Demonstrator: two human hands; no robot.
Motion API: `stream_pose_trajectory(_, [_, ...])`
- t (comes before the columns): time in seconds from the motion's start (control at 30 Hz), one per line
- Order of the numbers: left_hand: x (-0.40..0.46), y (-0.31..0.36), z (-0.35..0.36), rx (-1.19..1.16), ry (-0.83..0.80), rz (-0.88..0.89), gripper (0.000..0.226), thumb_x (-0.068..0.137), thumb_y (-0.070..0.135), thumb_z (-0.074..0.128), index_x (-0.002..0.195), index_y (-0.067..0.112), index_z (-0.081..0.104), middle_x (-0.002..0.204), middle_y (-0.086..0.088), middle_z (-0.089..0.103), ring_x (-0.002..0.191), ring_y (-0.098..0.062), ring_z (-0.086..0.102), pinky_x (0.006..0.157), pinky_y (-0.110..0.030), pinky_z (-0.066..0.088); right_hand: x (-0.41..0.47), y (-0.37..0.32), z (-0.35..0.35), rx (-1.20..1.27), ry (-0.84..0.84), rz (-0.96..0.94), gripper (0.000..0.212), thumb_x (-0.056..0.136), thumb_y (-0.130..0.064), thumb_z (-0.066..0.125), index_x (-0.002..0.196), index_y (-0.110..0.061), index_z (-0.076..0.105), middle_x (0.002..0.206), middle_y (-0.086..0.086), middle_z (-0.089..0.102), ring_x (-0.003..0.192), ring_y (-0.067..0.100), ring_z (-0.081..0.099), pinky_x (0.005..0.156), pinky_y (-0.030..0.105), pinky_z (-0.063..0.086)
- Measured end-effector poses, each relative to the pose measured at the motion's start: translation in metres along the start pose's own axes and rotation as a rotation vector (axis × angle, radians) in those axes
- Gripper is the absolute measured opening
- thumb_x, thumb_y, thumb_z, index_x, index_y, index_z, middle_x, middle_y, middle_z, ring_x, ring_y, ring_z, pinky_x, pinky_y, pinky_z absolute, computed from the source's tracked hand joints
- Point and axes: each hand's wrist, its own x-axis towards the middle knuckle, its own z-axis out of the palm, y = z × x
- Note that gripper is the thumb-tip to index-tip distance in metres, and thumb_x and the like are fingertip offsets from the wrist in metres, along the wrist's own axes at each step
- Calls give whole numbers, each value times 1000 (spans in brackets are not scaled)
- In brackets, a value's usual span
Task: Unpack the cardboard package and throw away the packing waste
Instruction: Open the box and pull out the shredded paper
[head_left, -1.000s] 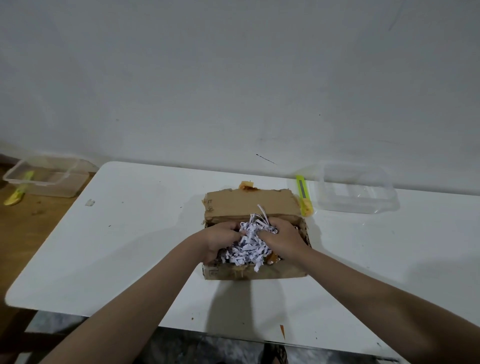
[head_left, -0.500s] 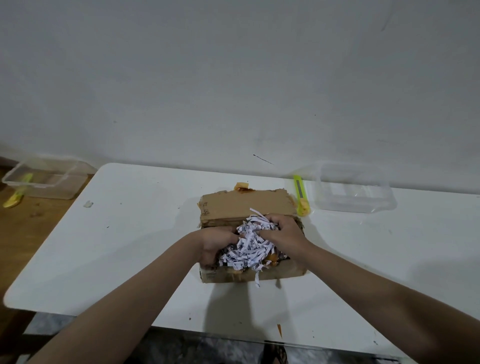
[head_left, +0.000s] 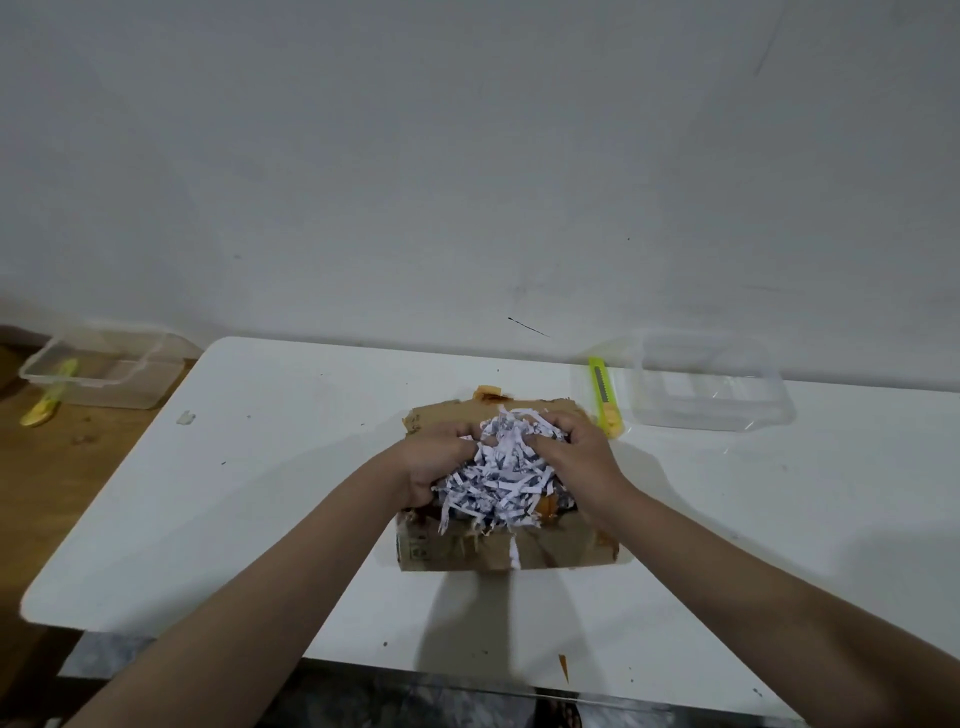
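An open brown cardboard box (head_left: 467, 553) sits in the middle of the white table (head_left: 260, 493), its far flap folded back. A wad of white shredded paper (head_left: 501, 473) bulges above the box's opening. My left hand (head_left: 434, 460) grips the wad from the left and my right hand (head_left: 574, 457) grips it from the right, fingers dug into the strips. Loose strips hang over the box's near wall. Something orange shows under the paper; what it is I cannot tell.
A yellow-green utility knife (head_left: 602, 395) lies just right of the box's far corner. A clear plastic container (head_left: 709, 387) stands at the back right. On the wooden surface to the left is another clear container (head_left: 104, 366) with a yellow-green object beside it.
Both hands have gathered the shredded paper into a larger bunch and raised it higher out of the box. A few strips now dangle over the near wall.
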Motion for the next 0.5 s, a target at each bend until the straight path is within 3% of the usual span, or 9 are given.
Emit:
stream_pose_trajectory(0.1, [-3, 12, -4, 1, 38, 37, 20, 88, 0, 39, 93, 8, 57, 91, -13, 65, 81, -25, 61, 70, -32, 48, 4, -11, -1, 13, 6, -22, 18, 85, -8, 65, 79, -25, 67, 83, 9, 67, 73, 26, 63, 68, 37, 52])
stream_pose_trajectory(0.17, [-7, 19, -5, 22, 57, 69, 26, 92, -3, 33, 86, 10, 55, 77, -11, 59, 61, -18, 61, 55, -21, 46, 6, -17, -2, 48, 10, -28, 18, 86, -7, 64, 81, -24, 66, 80, 10, 66, 71, 27, 56, 66, 40, 47])
stream_pose_trajectory(0.33, [-11, 30, -5, 78, 52, 128, 29, 93, -1, 33, 83, 15, 55, 81, -6, 54, 67, -17, 51, 48, -14, 41, 5, -23, -1, 80, 36, -46, 14, 86, -7, 64, 87, -20, 66, 88, 6, 70, 82, 27, 66, 81, 48, 55])
stream_pose_trajectory(0.5, [-15, 47, -5, 47, 27, 122, 27, 93, -1, 35, 85, 14, 56, 77, -11, 61, 56, -19, 62, 44, -23, 48, 7, -36, -3, 96, 89, -49, 14, 86, -9, 65, 83, -23, 66, 87, 7, 70, 86, 30, 68, 83, 51, 56])
